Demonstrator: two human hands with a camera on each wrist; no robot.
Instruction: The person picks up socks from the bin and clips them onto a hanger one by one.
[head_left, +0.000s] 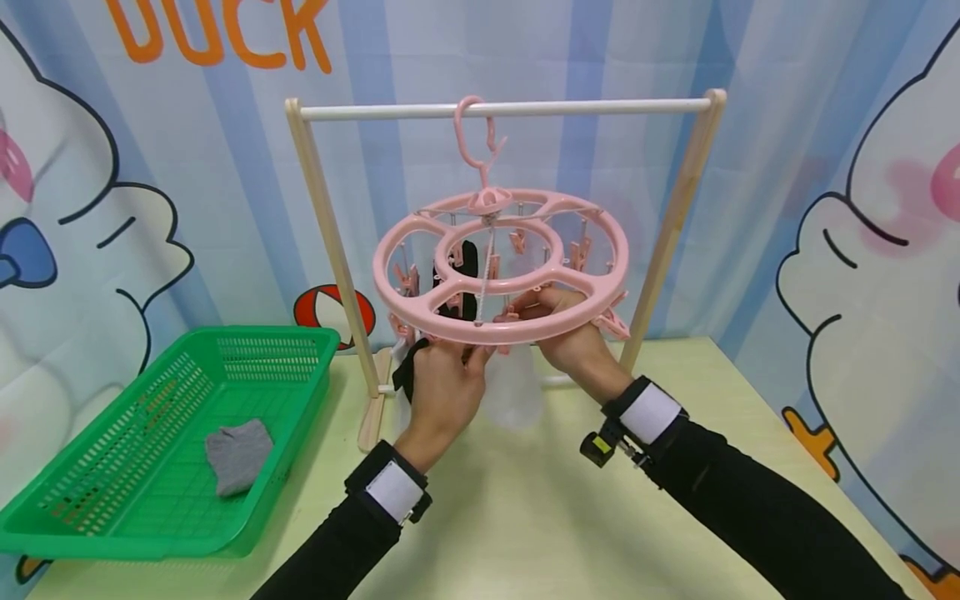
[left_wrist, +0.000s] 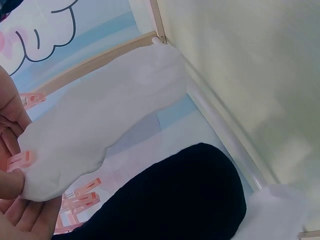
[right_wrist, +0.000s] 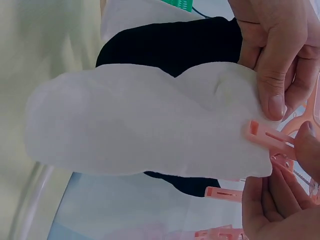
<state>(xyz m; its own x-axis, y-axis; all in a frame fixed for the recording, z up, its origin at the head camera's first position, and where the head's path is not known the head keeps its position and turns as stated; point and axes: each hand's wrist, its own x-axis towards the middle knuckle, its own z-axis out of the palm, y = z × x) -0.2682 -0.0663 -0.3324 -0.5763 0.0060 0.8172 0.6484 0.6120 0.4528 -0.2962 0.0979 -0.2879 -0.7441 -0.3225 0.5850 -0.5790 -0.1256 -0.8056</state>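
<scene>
A white sock (right_wrist: 140, 120) hangs toe-down beneath the pink round hanger (head_left: 495, 335). My left hand (head_left: 448, 379) pinches the sock's upper edge between thumb and fingers. With thumb and fingers, my right hand (head_left: 566, 329) grips a pink clothespin (right_wrist: 270, 137), whose tip overlaps the sock near its edge. Beside this sock hangs a black sock (left_wrist: 185, 195), and past it another white sock (left_wrist: 275, 215). In the head view the hanger's ring partly hides my fingers and the sock tops.
The hanger hooks over the white bar (head_left: 600, 108) of a wooden-legged rack (head_left: 678, 208). More pink clothespins (head_left: 580, 252) dangle around its rings. At left, a green basket (head_left: 300, 417) holds a grey folded sock (head_left: 238, 457). A printed curtain (head_left: 247, 167) hangs behind the table (head_left: 540, 517).
</scene>
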